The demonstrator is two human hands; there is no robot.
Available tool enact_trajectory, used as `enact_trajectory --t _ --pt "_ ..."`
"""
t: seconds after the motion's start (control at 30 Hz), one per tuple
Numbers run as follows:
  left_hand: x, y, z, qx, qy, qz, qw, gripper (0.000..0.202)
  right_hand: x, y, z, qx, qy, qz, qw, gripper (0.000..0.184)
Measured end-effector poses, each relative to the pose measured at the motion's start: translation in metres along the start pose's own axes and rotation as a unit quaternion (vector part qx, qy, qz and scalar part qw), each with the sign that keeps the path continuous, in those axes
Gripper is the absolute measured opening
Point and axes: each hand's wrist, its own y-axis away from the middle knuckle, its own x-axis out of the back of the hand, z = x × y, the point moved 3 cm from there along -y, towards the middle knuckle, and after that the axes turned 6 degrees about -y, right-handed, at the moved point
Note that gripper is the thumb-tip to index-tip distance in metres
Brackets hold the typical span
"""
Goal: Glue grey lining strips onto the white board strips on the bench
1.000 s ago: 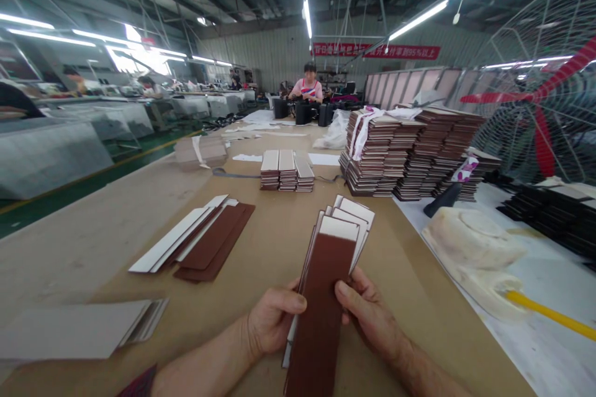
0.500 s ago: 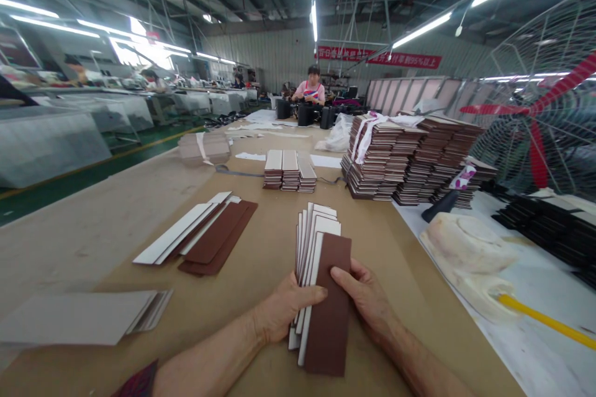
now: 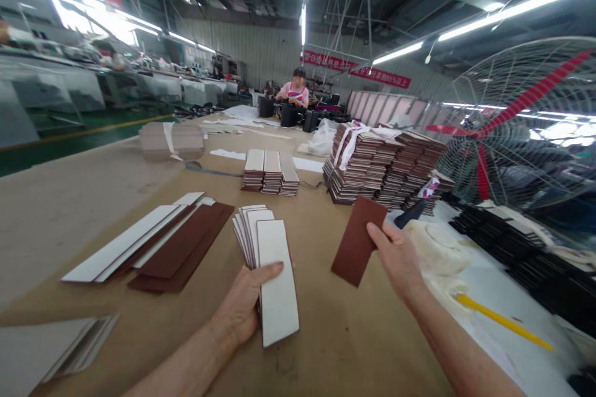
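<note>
My left hand (image 3: 244, 307) grips a fanned bundle of long cards (image 3: 270, 263), white faces up, low over the brown table (image 3: 354, 341). My right hand (image 3: 395, 257) holds a single brown card (image 3: 358, 240) by its right edge, lifted to the right of the bundle and apart from it. Its thumb lies on the card's upper corner.
Loose white and brown strips (image 3: 153, 248) lie fanned at the left. Three short stacks (image 3: 270, 172) and a tall pile of cards (image 3: 382, 161) stand farther back. A large red-bladed fan (image 3: 516, 130) stands at the right, beside a whitish lump (image 3: 437, 248) and a yellow handle (image 3: 500, 321). A person sits at the far end.
My right hand has pulled the top brown card off the bundle and carried it right. The left hand has moved the bundle left, its top face now white.
</note>
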Motion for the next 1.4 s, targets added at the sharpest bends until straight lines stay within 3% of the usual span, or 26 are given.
enact_trajectory --t 0.07,0.13,0.23,0.33,0.5,0.63,0.73,0.87,0.97,1.07,1.17,1.27,1.33,1.4 --pt "-0.002 0.0 0.002 0.009 -0.002 0.004 1.0 0.045 0.009 -0.028 -0.002 0.085 0.175 0.003 0.981 0.052" --pt "-0.004 0.002 0.002 0.02 -0.009 0.003 1.0 0.043 -0.001 -0.048 0.01 0.113 0.25 -0.037 0.961 0.049" --pt "-0.006 0.002 0.001 0.03 -0.007 0.002 1.0 0.04 -0.034 -0.06 0.045 0.086 0.314 -0.121 0.938 0.046" --pt "-0.005 0.002 0.001 0.039 0.004 0.008 0.999 0.038 -0.062 -0.061 0.079 0.032 0.37 -0.155 0.915 0.059" --pt "0.0 0.001 0.001 0.055 0.016 -0.009 0.998 0.037 -0.069 -0.069 0.098 -0.005 0.392 -0.166 0.905 0.072" --pt "0.0 0.0 0.001 0.052 0.016 -0.042 0.998 0.04 -0.059 -0.075 0.091 -0.012 0.354 -0.164 0.921 0.061" --pt "0.0 -0.001 0.003 0.016 0.0 -0.017 1.0 0.042 -0.06 -0.065 0.071 -0.005 0.288 -0.156 0.945 0.057" --pt "0.0 -0.002 0.001 0.0 -0.011 -0.016 1.0 0.05 -0.083 -0.023 0.031 0.006 0.112 -0.202 0.973 0.048" --pt "0.0 -0.002 -0.002 -0.009 -0.033 -0.032 0.999 0.055 -0.108 0.02 0.009 -0.026 -0.035 -0.265 0.963 0.051" --pt "-0.001 -0.001 -0.006 -0.001 -0.054 -0.035 0.998 0.055 -0.121 0.044 0.0 -0.056 -0.12 -0.261 0.956 0.049" --pt "-0.004 0.0 -0.007 0.021 -0.052 -0.035 0.998 0.05 -0.102 0.037 0.003 -0.067 -0.137 -0.212 0.965 0.047" --pt "-0.006 -0.001 -0.004 0.048 -0.035 -0.005 0.998 0.044 -0.05 0.005 0.004 -0.052 -0.094 -0.167 0.98 0.052" --pt "-0.007 -0.001 -0.002 0.055 -0.026 0.01 0.998 0.043 -0.013 -0.02 0.004 -0.037 -0.036 -0.186 0.981 0.053" --pt "-0.007 -0.002 0.0 0.056 -0.026 0.007 0.998 0.041 0.011 -0.042 0.007 -0.024 0.039 -0.243 0.969 0.043"
